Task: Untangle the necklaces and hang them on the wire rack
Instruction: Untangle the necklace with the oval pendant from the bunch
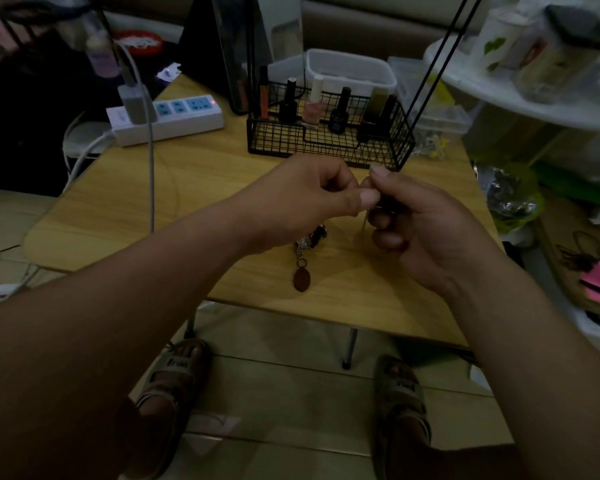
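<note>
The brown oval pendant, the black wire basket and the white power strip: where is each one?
brown oval pendant (301,279), head view, middle of the oval.
black wire basket (326,148), head view, its front mesh wall.
white power strip (187,128), head view, its plain white side.

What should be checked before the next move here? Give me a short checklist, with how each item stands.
1. Grip: left hand and right hand both pinch the necklaces, fingertips together: ok.
2. Untangled: a clump shows below the hands: not ok.
3. Oval pendant lies free on the table: ok.
4. Wire rack stands close behind the hands: ok.
5. Free spot on the rack for hanging: cannot tell.
</note>
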The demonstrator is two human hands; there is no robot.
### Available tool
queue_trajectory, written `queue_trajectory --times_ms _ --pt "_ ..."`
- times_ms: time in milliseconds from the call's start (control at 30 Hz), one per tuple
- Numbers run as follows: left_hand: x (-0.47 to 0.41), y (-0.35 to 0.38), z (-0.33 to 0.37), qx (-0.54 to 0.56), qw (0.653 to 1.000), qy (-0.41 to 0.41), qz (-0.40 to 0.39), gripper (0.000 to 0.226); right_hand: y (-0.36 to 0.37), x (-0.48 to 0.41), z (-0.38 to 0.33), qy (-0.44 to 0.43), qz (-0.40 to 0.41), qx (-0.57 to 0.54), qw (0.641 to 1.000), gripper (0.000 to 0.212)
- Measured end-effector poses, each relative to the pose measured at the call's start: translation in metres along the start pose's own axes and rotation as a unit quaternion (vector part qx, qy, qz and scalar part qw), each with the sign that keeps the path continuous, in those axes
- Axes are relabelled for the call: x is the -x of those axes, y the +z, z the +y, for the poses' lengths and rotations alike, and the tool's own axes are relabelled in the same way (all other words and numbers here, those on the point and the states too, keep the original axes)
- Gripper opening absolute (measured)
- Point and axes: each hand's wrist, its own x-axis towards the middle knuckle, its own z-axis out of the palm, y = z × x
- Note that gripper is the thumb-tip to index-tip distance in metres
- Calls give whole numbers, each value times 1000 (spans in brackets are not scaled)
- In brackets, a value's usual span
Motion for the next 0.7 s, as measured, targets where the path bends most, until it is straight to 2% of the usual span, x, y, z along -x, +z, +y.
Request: queue_trajectory --times_ms 133,267,367,500,633,700 --pt "-2 -1 1 52 998 -4 -19 17 -1 0 -1 31 -21 -67 997 17" --pt "-1 -3 3 69 997 -38 -24 10 -1 1 -2 36 -20 -71 997 17" --pt "-1 -2 3 85 995 -50 -5 9 -1 3 -3 35 -7 -78 996 21" --pt "-3 0 2 118 991 -61 28 27 -2 3 -4 29 -28 -140 989 23" --pt "-1 4 5 137 988 -47 57 22 -1 5 -4 5 -48 -147 988 8" --pt "-1 3 6 139 986 -43 82 17 -1 5 -4 3 -25 -127 992 18"
